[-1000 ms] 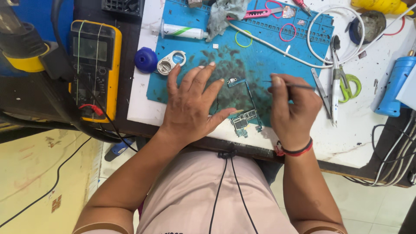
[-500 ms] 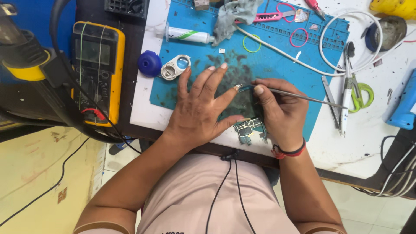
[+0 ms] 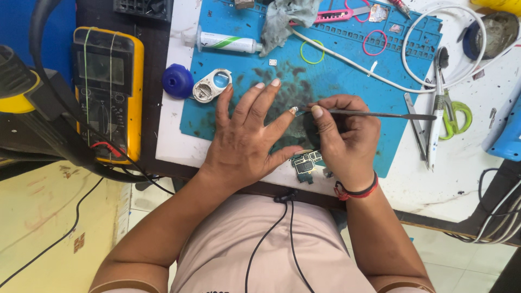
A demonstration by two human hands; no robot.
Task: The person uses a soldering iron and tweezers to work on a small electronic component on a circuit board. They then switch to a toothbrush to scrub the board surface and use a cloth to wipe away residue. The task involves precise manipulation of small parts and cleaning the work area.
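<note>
My left hand (image 3: 247, 138) lies flat with fingers spread on the blue work mat (image 3: 233, 97), pressing down on a dark part that is mostly hidden beneath it. My right hand (image 3: 339, 135) grips a thin metal tool (image 3: 380, 114) like a pen, with its tip at my left index fingertip. A small green circuit board (image 3: 305, 164) pokes out between both hands at the mat's near edge. A red band circles my right wrist.
A yellow multimeter (image 3: 108, 92) sits at the left, with a blue cap (image 3: 177, 81) and a white ring part (image 3: 211, 86) beside it. A white tube (image 3: 222, 41), grey rag (image 3: 285, 19), rubber bands, white cable (image 3: 434, 81), tweezers (image 3: 415, 127) and green scissors (image 3: 453, 116) lie around.
My right hand has shifted left with the tool, bringing its tip to my left index finger. My left hand stays flat on the mat.
</note>
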